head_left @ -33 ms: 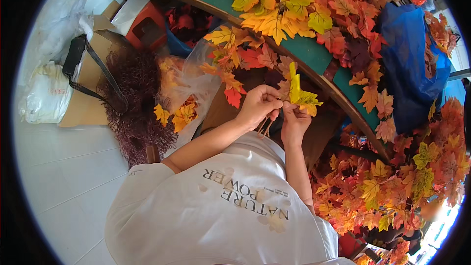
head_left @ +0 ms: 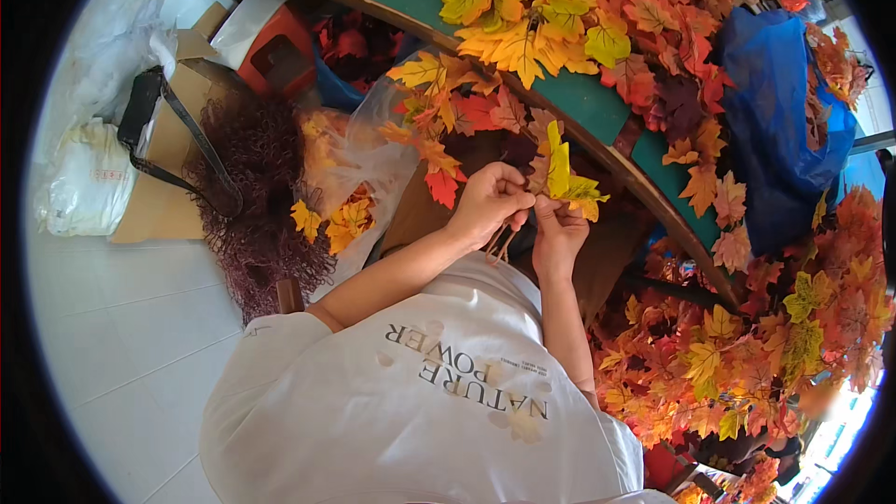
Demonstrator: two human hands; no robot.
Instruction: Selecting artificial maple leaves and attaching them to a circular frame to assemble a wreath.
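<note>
In front of my waist both hands are closed, fingertips nearly touching. My right hand (head_left: 560, 238) pinches the base of a yellow-green artificial maple leaf (head_left: 560, 168), which points up and away from me. My left hand (head_left: 487, 201) is closed in a pinch beside it; the small thing between its fingertips is hidden. A dull orange-brown leaf (head_left: 539, 173) shows just behind the fingers. From the table's edge hangs a strand of orange and red maple leaves (head_left: 439, 131), close beyond my left hand. Thin brown cords (head_left: 501, 241) dangle beneath the hands.
A curved green-topped table (head_left: 583, 103) carries heaped yellow and red leaves (head_left: 644, 9). On the right are a blue plastic bag (head_left: 775, 121) and a large pile of autumn leaves (head_left: 747, 345). Leftward lie a tangled dark purple-brown bundle (head_left: 257, 215), cardboard (head_left: 168, 196) and clear plastic bags (head_left: 89, 168).
The yellow-green leaf and my right hand have shifted very slightly left. My left hand keeps nearly the same place and pinch.
</note>
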